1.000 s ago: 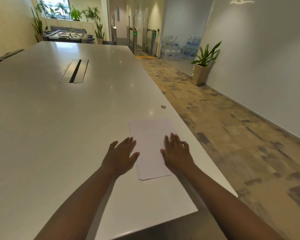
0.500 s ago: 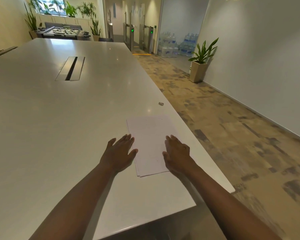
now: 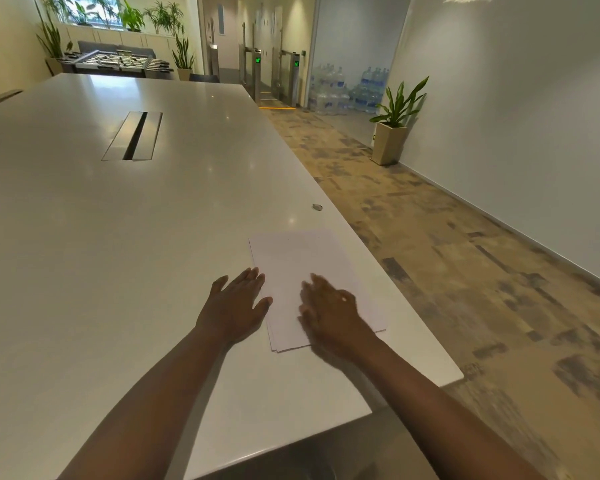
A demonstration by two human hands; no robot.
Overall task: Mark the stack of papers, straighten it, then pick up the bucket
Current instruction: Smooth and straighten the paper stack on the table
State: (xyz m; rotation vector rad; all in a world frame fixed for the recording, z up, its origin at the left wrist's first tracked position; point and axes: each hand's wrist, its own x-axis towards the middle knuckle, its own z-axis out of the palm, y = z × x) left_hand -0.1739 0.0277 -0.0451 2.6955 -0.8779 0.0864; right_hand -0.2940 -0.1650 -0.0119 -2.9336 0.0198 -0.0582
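A stack of white papers [image 3: 291,258] lies near the right edge of the long white table [image 3: 118,237]. My left hand [image 3: 236,303] rests flat at the stack's left edge, fingers straight, thumb touching the paper. My right hand [image 3: 329,306] lies on top of the stack's near half with fingers spread; it is slightly blurred. The sheets' near corners are a little fanned out. No bucket and no marker appear in view.
A small grey object [image 3: 317,206] sits on the table beyond the papers. A cable hatch [image 3: 132,136] is set in the table's middle. To the right are carpeted floor, a potted plant [image 3: 394,133] by the wall, and water bottles [image 3: 347,88] farther back.
My right hand has slid left, further onto the stack. The left hand stays at the stack's left edge. The camera has shifted slightly.
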